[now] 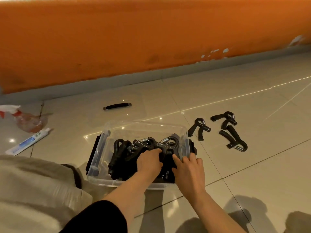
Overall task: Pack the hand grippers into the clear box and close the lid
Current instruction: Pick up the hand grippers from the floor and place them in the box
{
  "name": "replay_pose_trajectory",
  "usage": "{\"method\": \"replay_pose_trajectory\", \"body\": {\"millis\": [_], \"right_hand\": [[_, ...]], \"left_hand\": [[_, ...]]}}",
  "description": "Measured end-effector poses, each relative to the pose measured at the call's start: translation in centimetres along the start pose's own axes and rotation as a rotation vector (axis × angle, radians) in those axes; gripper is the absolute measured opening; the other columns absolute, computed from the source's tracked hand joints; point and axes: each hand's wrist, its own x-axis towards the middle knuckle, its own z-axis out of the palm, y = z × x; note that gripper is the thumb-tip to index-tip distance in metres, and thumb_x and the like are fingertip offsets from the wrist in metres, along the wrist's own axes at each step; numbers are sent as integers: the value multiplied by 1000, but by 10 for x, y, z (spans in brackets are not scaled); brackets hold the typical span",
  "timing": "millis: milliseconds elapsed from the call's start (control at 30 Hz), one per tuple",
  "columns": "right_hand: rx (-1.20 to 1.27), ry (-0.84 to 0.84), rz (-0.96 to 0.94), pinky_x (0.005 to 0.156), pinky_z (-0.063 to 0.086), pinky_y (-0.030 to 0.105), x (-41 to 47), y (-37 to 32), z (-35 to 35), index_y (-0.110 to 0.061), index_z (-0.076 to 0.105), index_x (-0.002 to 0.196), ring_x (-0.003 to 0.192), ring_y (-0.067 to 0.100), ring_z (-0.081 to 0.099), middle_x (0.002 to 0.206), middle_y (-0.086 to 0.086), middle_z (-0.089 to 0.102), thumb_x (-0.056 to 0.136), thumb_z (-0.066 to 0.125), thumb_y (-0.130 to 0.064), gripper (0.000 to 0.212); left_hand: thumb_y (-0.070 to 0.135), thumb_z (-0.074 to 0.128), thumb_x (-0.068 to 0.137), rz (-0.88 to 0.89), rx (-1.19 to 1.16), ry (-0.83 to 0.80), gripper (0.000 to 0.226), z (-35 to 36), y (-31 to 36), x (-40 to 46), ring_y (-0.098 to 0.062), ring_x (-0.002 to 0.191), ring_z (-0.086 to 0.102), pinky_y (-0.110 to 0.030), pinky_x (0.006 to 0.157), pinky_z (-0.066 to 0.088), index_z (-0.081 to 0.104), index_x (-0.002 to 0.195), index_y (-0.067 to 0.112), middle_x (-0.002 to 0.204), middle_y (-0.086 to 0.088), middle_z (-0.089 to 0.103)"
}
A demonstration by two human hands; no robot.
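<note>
The clear box (107, 137) stands open on the tiled floor with several black hand grippers (121, 153) packed inside. My left hand (149, 163) is down in the box, fingers on a gripper (166, 148) with a steel spring. My right hand (190, 167) rests at the box's right side, its fingers touching the same gripper's handle. Three more hand grippers lie on the floor to the right: one near the box (199, 127), one farther back (226, 119) and one in front of it (235, 140). The clear lid (138, 105) with a black handle (117, 106) lies flat behind the box.
An orange wall (151, 39) runs along the back. A toothpaste tube (28, 142) and a spray bottle (15, 115) lie on the floor at the left. My knee in beige cloth (33, 190) fills the lower left corner.
</note>
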Motion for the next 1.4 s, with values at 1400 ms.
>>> {"method": "replay_pose_trajectory", "body": {"millis": [1400], "right_hand": [[438,-278,-82,88,49,34,34,277,28,-12,59,125,104,29,57,116,11,57,88,59,-23,38]], "left_hand": [[19,59,90,-86,-211,56,60,80,238,-30,-18,120,54,-31,104,43,33,144,21,143,-2,37]]}}
